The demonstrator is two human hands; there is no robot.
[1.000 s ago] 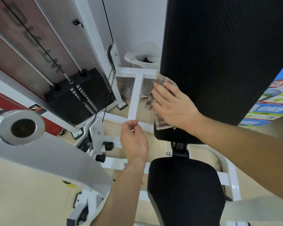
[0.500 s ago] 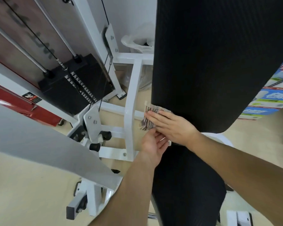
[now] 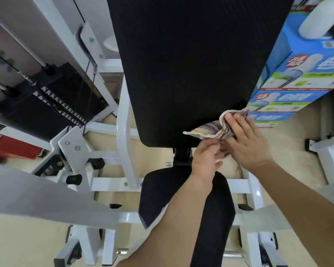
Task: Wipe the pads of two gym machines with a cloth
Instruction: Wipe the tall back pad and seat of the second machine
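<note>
A tall black back pad [image 3: 181, 64] fills the upper middle of the head view, with a black seat pad [image 3: 158, 197] below it. A striped, crumpled cloth [image 3: 210, 130] lies against the back pad's lower right corner. My right hand [image 3: 245, 143] presses flat on the cloth at that corner. Just below the pad's bottom edge, my left hand [image 3: 206, 158] pinches the cloth's lower part from underneath. My forearms cross over the seat pad and hide part of it.
The machine's white steel frame [image 3: 123, 116] runs under and left of the pads. A black weight stack [image 3: 52, 101] with cables stands at the left. Blue printed boxes [image 3: 297, 78] are stacked at the right. A grey machine arm [image 3: 37, 193] crosses the lower left.
The cloth and my right hand have moved from the back pad's lower left edge across to its lower right corner. My left hand followed and now grips the cloth from below.
</note>
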